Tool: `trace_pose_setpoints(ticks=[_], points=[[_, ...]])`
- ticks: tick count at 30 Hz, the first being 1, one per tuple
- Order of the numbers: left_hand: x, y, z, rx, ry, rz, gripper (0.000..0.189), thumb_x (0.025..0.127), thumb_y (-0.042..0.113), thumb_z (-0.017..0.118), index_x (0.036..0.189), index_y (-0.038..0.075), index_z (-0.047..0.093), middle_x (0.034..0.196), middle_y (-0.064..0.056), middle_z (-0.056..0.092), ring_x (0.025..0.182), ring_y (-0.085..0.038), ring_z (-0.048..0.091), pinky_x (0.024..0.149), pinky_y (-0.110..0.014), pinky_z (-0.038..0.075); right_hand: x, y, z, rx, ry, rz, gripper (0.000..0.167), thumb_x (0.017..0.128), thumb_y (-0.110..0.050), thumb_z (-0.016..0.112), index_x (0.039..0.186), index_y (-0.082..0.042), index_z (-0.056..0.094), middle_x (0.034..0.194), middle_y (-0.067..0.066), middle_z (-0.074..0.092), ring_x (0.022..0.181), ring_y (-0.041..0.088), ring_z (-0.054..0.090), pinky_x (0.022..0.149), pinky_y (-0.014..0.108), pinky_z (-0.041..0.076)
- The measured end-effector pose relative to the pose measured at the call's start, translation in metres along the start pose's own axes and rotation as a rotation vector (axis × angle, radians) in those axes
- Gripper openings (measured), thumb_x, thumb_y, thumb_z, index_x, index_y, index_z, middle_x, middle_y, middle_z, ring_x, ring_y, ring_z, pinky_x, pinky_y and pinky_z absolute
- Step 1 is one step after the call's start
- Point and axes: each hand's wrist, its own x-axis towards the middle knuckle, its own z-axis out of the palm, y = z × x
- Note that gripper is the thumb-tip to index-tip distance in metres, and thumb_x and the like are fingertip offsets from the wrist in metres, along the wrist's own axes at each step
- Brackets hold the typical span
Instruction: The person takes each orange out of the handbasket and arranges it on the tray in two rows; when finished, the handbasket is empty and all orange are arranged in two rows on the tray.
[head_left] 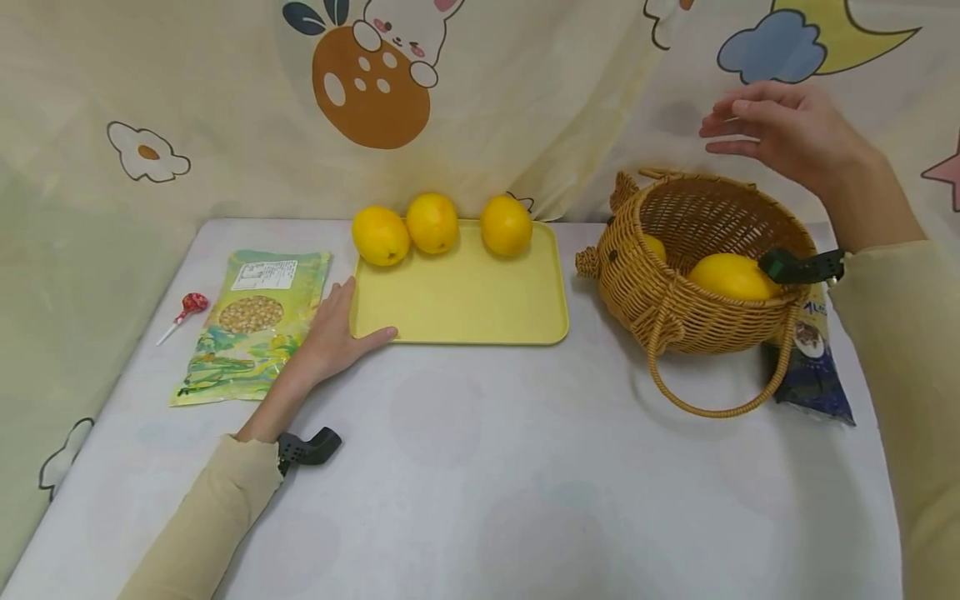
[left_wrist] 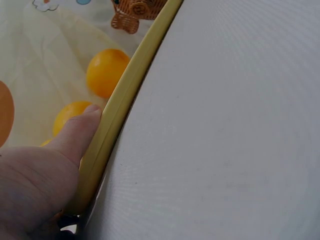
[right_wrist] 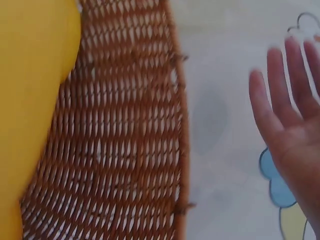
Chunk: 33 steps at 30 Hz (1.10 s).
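Note:
My left hand (head_left: 330, 333) rests at the left front corner of a yellow tray (head_left: 465, 308), its thumb along the front rim and its fingers along the left side. Three lemons stand at the tray's back edge: a left lemon (head_left: 381, 237), a middle lemon (head_left: 432, 223) and a right lemon (head_left: 506, 226). Above the back right rim of a pig-shaped wicker basket (head_left: 645, 292), my right hand (head_left: 798, 133) hangs in the air with nothing in it. Inside the basket lie a large lemon (head_left: 731, 277) and another lemon (head_left: 655, 247), partly hidden by the rim.
A green and yellow bag of grains (head_left: 251, 317) lies left of the tray, with a red lollipop (head_left: 193, 303) beside it. Partly behind the basket is a dark blue packet (head_left: 813, 383). The basket's handle (head_left: 720, 414) flops forward onto the white table (head_left: 480, 467). A printed cloth hangs behind.

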Motion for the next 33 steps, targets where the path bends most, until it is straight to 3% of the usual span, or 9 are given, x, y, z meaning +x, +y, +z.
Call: trace_pose_setpoints(ticks=[5,8,11,16,21,26,30,33], points=[[0.000,0.000,-0.001,-0.001,0.002,-0.005,0.115,0.084,0.063,0.061,0.155,0.008,-0.010,0.163,-0.020,-0.010,0.151,-0.039,-0.007,0.120,-0.062,0.002,0.002,0.010,-0.016,-0.353,-0.236,0.091,0.029,0.101,0.004,0.036,0.123,0.012,0.054,0.118,0.009,0.066,0.110,0.015,0.065,0.092,0.017,0.053],[-0.001,0.000,-0.001,-0.002,0.005,-0.009,0.115,0.084,0.063,0.062,0.155,0.008,-0.010,0.163,-0.019,-0.009,0.151,-0.039,-0.006,0.121,-0.061,0.002,0.005,0.015,-0.021,-0.562,-0.297,0.208,0.032,0.103,-0.001,0.036,0.128,0.011,0.052,0.125,0.007,0.064,0.115,0.012,0.063,0.094,0.017,0.052],[-0.001,0.000,-0.001,-0.005,0.006,-0.011,0.115,0.084,0.063,0.062,0.155,0.008,-0.010,0.163,-0.019,-0.009,0.151,-0.039,-0.006,0.121,-0.061,0.002,0.008,0.020,-0.023,-0.686,-0.329,0.344,0.035,0.105,-0.009,0.038,0.132,0.007,0.051,0.131,0.004,0.060,0.118,0.009,0.061,0.094,0.019,0.052],[0.000,-0.001,0.000,-0.013,0.002,-0.009,0.116,0.083,0.064,0.062,0.155,0.008,-0.010,0.164,-0.017,-0.008,0.152,-0.037,-0.007,0.121,-0.060,0.003,0.012,0.034,-0.026,-0.720,-0.473,0.472,0.041,0.106,-0.015,0.035,0.140,0.006,0.044,0.137,-0.011,0.054,0.124,0.000,0.054,0.099,0.017,0.049],[0.001,0.000,0.000,-0.007,-0.001,-0.003,0.116,0.084,0.064,0.062,0.155,0.008,-0.010,0.163,-0.017,-0.009,0.152,-0.037,-0.007,0.121,-0.060,0.002,0.017,0.049,-0.031,-0.644,-0.599,0.551,0.045,0.107,-0.015,0.030,0.148,0.003,0.034,0.138,-0.023,0.049,0.128,-0.008,0.047,0.102,0.015,0.044],[0.001,0.000,0.000,-0.007,-0.007,-0.017,0.116,0.083,0.065,0.061,0.155,0.009,-0.011,0.163,-0.018,-0.010,0.152,-0.037,-0.007,0.121,-0.060,0.003,0.028,0.060,-0.032,-0.550,-0.646,0.623,0.045,0.107,-0.019,0.032,0.150,-0.006,0.034,0.138,-0.023,0.049,0.130,-0.006,0.046,0.105,0.020,0.045],[0.002,0.000,0.000,-0.002,-0.007,-0.010,0.116,0.084,0.065,0.061,0.155,0.009,-0.011,0.163,-0.017,-0.009,0.152,-0.037,-0.007,0.121,-0.060,0.003,0.035,0.066,-0.032,-0.503,-0.667,0.728,0.040,0.106,-0.022,0.036,0.146,-0.022,0.042,0.133,-0.026,0.051,0.126,-0.007,0.049,0.108,0.031,0.045],[0.001,0.000,0.000,0.002,-0.003,-0.007,0.115,0.084,0.064,0.061,0.155,0.008,-0.010,0.163,-0.018,-0.009,0.152,-0.037,-0.007,0.121,-0.060,0.003,0.040,0.071,-0.030,-0.487,-0.674,0.803,0.042,0.106,-0.024,0.039,0.148,-0.025,0.037,0.135,-0.023,0.048,0.124,-0.006,0.049,0.112,0.042,0.042]])
